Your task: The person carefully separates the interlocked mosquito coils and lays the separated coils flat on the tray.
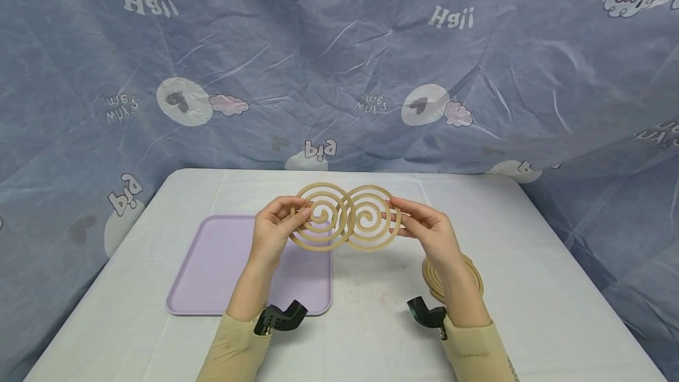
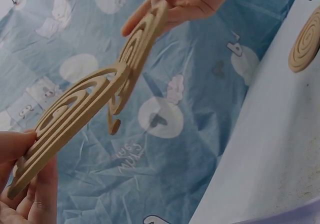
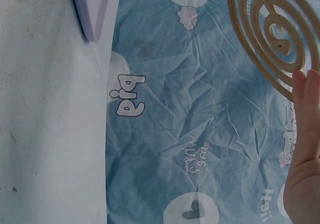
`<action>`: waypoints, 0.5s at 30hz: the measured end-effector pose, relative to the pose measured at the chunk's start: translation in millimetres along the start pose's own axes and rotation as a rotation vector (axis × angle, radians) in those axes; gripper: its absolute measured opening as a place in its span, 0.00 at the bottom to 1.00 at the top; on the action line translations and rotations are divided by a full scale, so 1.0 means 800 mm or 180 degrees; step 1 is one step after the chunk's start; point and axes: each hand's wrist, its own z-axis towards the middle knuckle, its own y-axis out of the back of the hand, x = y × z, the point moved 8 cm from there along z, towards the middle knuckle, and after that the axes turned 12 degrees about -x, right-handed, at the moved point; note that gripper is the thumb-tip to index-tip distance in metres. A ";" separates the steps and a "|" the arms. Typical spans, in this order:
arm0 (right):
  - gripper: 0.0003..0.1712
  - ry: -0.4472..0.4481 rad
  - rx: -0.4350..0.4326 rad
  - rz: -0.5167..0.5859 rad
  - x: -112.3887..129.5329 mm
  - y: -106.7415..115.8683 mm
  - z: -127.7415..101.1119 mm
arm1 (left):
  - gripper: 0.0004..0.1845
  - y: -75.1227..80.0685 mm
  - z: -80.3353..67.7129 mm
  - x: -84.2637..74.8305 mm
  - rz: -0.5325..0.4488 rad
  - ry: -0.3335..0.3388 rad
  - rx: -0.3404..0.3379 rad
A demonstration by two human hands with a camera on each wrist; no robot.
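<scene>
Holding two linked coils above the table: left hand pinches left coil, right hand pinches right coil at outer rims. Looks light, stiff, brittle w/ thin rings; best gripped at rims, pulled gently. Spare coil lies near right; tray left.

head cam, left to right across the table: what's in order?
Purple tray → left hand → left spiral coil → right spiral coil → right hand. The stack of coils lying on the table sits under the right forearm, so I leave it unplaced.
</scene>
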 end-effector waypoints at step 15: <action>0.14 0.0812 -0.0048 -0.0466 0.017 0.003 0.001 | 0.09 -0.002 0.001 0.005 0.0091 0.0086 0.0180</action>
